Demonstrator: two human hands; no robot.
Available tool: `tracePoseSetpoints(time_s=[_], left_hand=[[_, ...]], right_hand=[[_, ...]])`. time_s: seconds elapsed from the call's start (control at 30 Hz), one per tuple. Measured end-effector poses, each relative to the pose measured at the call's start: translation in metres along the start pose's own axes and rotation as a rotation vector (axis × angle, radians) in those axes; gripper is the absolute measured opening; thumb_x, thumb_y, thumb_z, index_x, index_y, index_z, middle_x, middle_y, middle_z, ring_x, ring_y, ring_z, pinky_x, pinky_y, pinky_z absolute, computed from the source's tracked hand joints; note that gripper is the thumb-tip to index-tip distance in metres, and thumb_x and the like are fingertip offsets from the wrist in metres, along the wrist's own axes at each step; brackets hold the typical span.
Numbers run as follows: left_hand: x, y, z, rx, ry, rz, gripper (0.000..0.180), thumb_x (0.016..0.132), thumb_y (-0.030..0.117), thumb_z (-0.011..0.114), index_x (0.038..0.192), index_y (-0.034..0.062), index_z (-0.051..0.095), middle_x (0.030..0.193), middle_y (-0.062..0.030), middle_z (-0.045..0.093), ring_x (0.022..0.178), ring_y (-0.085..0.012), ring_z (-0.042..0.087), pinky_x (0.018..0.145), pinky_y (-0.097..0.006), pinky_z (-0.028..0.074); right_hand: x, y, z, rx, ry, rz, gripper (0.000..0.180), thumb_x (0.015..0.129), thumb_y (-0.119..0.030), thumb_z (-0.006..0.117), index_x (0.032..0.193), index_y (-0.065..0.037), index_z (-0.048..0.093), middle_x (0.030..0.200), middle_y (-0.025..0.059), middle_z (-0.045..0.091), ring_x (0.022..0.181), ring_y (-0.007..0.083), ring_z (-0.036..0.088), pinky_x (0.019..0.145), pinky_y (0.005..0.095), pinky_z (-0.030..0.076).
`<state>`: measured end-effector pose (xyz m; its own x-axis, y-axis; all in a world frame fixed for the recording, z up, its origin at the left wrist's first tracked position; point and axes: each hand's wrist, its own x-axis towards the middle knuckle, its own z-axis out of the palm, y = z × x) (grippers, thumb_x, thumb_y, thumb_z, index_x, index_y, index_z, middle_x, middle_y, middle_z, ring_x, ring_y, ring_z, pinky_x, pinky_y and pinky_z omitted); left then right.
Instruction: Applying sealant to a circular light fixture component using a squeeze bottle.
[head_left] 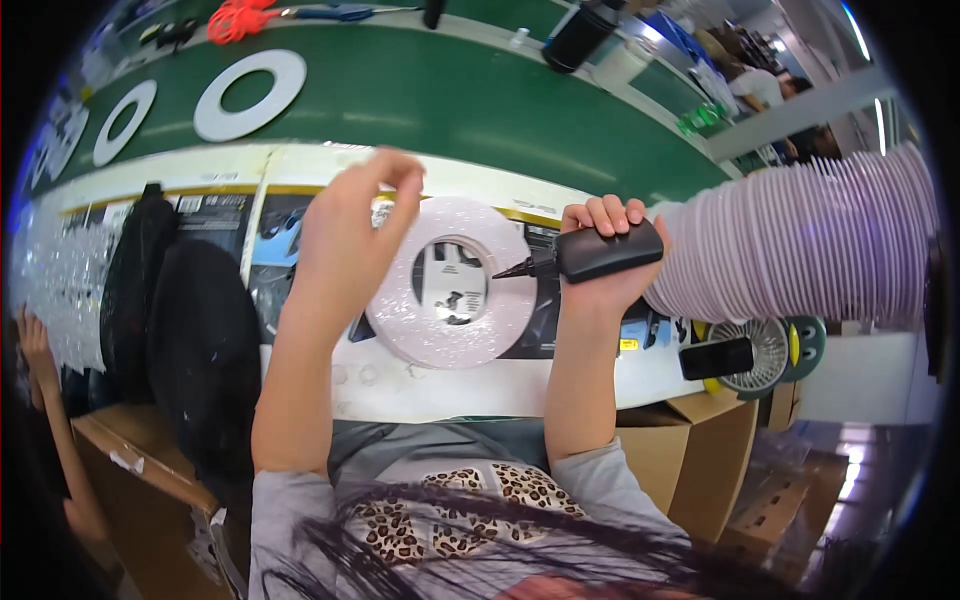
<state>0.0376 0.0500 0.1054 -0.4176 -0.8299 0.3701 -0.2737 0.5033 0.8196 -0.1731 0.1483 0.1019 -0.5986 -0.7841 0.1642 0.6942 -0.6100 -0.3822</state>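
My right hand (pixel 607 285) is wrapped round a black squeeze bottle (pixel 612 251) with a thin pointed nozzle. The nozzle points left, over the right side of a white, shiny flat ring (pixel 510 310). I cannot tell whether its tip touches the ring. Above the ring's left side, my left hand (pixel 350 215) is raised with its fingers bent and the thumb and fingertips close together in a pinch. Whatever may be between those fingertips is too small to make out. The ring lies on printed packaging, whose pictures show through its hole.
A tall stack of white rings (pixel 800 240) stands at the right, by a small fan (pixel 765 350) and a black phone (pixel 716 358). Single rings (pixel 207 115) lie on the green bench (pixel 420 90). Dark fabric (pixel 203 350) and a co-worker's hand (pixel 36 345) are left. Cardboard boxes (pixel 650 460) flank me.
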Motion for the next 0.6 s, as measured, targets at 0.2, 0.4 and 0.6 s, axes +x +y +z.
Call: tracePoseSetpoints(time_s=[0.2, 0.4, 0.6], left_hand=[[-0.069, 0.035, 0.023, 0.429, -0.496, 0.277, 0.052, 0.072, 0.02, 0.077, 0.118, 0.0074, 0.056, 0.112, -0.009, 0.062, 0.111, -0.0258, 0.057, 0.101, -0.046, 0.038], [-0.097, 0.035, 0.043, 0.598, -0.658, 0.266, 0.059, 0.069, 0.017, 0.077, 0.124, 0.0126, 0.053, 0.116, -0.0057, 0.061, 0.114, -0.0211, 0.056, 0.109, -0.053, 0.025], [-0.075, 0.042, 0.039, 0.584, -0.687, 0.259, 0.06, 0.069, 0.015, 0.077, 0.124, 0.0153, 0.053, 0.11, -0.0048, 0.063, 0.105, -0.0213, 0.06, 0.108, -0.051, 0.027]], right_hand=[[0.01, -0.037, -0.056, 0.355, 0.246, 0.105, 0.024, 0.087, -0.028, 0.049, 0.073, -0.009, 0.046, 0.064, 0.0005, 0.046, 0.06, 0.0127, 0.047, 0.068, 0.0295, 0.038], [0.008, -0.037, -0.053, 0.445, 0.234, 0.119, 0.027, 0.091, -0.029, 0.044, 0.073, -0.009, 0.047, 0.065, -0.0004, 0.046, 0.06, 0.0121, 0.047, 0.067, 0.0292, 0.038], [0.005, -0.045, -0.052, 0.494, 0.228, 0.087, 0.027, 0.091, -0.029, 0.045, 0.074, -0.008, 0.047, 0.066, 0.0, 0.046, 0.061, 0.0119, 0.047, 0.067, 0.0289, 0.037]])
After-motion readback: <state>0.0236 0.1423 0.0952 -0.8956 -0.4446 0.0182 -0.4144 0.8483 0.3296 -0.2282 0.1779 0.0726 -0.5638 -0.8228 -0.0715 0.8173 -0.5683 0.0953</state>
